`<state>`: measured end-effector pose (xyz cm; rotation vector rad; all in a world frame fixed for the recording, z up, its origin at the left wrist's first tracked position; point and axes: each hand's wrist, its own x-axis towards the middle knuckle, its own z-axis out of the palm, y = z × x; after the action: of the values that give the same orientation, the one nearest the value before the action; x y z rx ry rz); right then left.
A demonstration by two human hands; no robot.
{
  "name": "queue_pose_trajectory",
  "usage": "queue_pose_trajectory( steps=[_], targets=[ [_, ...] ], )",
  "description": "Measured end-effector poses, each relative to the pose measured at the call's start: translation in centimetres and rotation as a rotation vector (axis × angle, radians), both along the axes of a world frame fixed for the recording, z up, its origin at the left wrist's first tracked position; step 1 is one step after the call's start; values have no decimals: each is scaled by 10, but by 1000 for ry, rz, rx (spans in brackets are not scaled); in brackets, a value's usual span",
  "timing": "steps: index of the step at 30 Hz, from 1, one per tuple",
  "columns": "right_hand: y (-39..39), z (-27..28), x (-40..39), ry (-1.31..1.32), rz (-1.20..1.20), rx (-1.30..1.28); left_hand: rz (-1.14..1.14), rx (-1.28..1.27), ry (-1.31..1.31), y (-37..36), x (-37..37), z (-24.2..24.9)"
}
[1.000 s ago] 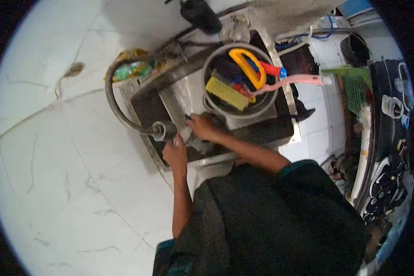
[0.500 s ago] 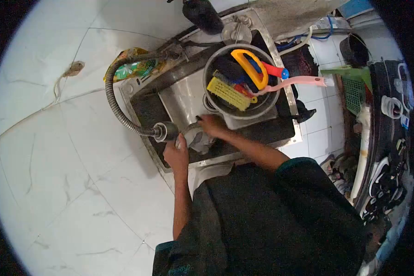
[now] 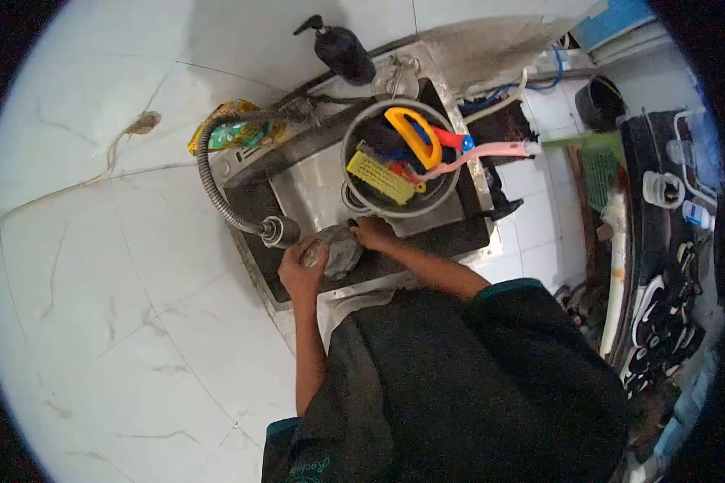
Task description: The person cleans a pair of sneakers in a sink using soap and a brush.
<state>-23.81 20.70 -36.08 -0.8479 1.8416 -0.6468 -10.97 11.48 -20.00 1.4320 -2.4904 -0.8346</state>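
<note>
Over the near part of the metal sink (image 3: 301, 187), a grey, soft-looking shoe (image 3: 343, 254) is held between both hands. My left hand (image 3: 301, 270) grips its left end, where a paler beige patch shows beside the thumb. My right hand (image 3: 374, 234) is closed at its upper right edge; a small dark piece by those fingers is too small to make out. Just above my left hand hangs the spray head of the flexible metal faucet (image 3: 281, 232). Behind the hands stands a grey basin (image 3: 352, 190) with a yellow-bristled brush (image 3: 381, 179) and other handled brushes.
A black pump bottle (image 3: 345, 55) and a yellow-green pouch (image 3: 235, 137) stand behind the sink. The basin's pink brush handle (image 3: 491, 150) juts right over the sink edge. White tiled counter (image 3: 121, 322) lies left. Shoes (image 3: 648, 314) sit on a rack at far right.
The shoe has turned, so more of its grey side and the beige end now show. Both hands still hold it, lower in view. The camera view has shifted slightly.
</note>
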Motion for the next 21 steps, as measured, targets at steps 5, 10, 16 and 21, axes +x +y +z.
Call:
queue_pose_trajectory(
  steps=[5, 10, 16, 21],
  targets=[
    [17, 102, -14, 32, 134, -54, -82, -68, 63, -2, 4, 11],
    [60, 200, -64, 169, 115, -135, -67, -149, 131, 1, -1, 20],
    [85, 202, -141, 502, 45, -305, -58, -79, 127, 3, -2, 9],
    [75, 167, -135, 724, -53, -339, 15, 8, 171, -3, -6, 2]
  ],
)
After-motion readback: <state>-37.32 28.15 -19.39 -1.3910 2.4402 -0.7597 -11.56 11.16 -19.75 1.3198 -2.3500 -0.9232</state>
